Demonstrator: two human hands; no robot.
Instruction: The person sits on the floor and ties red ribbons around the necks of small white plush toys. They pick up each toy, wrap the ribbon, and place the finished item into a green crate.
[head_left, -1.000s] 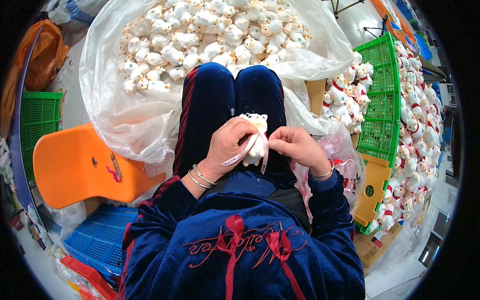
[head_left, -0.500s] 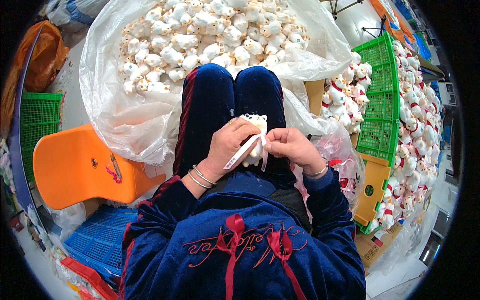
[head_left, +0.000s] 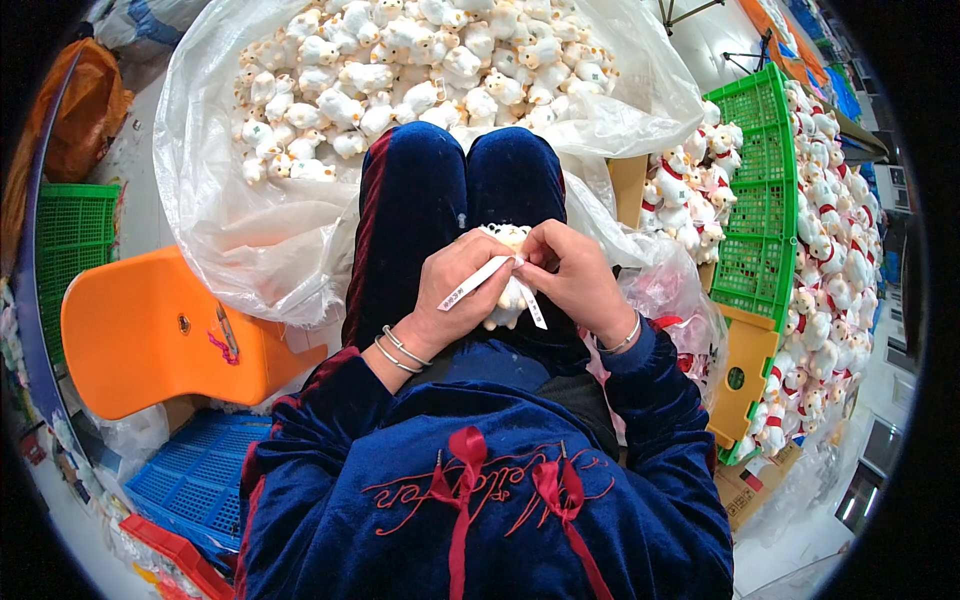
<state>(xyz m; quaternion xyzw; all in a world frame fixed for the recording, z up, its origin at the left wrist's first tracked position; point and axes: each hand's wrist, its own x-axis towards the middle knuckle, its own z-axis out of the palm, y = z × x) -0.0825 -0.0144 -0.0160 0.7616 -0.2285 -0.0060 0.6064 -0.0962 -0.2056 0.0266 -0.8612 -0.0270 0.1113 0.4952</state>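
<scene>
Lowered slightly, both hands' fingers (head_left: 470, 275) pinch a fluffy white plush toy (head_left: 505, 300) and its paper tag (head_left: 475, 285).

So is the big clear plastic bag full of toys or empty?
Full: the big clear plastic bag lies open, heaped with small white plush toys.

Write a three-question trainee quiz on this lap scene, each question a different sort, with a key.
1. True or false: both the left hand and the right hand are on the small white plush toy in the lap.
2. Multiple choice: the large clear plastic bag in front of the knees holds A) red ribbons B) white plush toys C) blue crates.
3. Fill in: the white label strip is pinched in the ___ hand.

Key: 1 true; 2 B; 3 left.
</scene>
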